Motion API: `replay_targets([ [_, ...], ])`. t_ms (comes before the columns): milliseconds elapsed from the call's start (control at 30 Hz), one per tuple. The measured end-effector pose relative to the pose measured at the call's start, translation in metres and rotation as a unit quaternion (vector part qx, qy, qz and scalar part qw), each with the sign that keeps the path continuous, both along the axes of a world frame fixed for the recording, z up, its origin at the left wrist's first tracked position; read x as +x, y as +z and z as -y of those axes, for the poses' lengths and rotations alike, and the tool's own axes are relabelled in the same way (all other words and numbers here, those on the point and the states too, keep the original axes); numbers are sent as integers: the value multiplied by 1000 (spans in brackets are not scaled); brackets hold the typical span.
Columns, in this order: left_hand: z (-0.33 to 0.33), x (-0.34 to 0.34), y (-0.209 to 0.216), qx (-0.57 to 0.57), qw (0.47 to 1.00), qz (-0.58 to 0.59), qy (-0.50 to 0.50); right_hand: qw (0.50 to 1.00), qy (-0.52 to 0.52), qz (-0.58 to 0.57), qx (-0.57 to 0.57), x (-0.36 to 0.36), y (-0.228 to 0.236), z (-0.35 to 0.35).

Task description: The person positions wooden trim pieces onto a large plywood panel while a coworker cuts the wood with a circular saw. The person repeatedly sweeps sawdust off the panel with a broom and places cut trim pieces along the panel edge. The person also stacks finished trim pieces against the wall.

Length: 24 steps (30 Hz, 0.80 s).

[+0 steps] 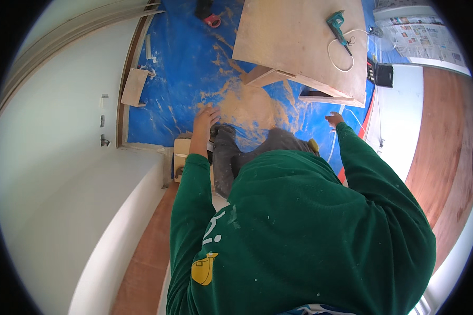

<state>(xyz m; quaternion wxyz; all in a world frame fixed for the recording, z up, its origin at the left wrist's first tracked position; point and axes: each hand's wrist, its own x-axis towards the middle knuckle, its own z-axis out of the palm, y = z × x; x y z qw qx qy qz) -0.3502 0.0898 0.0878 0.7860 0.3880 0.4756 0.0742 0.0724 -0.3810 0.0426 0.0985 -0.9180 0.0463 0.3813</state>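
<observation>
The left hand (pixel 207 115) is loosely spread, the right hand (pixel 333 119) half-open; nothing is visibly held. The plywood worktop (pixel 278 37) at one o'clock, likely stiff and heavy, is best gripped by opposite edges.

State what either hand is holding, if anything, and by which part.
Nothing visible: the left hand and the right hand both appear empty.

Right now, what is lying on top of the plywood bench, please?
On the plywood bench lies a green corded power tool. The wood directly beneath it is covered, and the bench's far end is outside the picture.
</observation>
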Motion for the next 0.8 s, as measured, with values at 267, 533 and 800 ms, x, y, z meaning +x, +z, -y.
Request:
replay_targets([
  [267,116,10,-52,116,986,-117,11,922,319,197,91,106,-42,34],
  [533,305,75,-59,59,995,-20,81,920,183,265,222,187,-34,138],
  [800,358,201,-81,33,997,-2,66,944,71,315,60,252,-48,229],
])
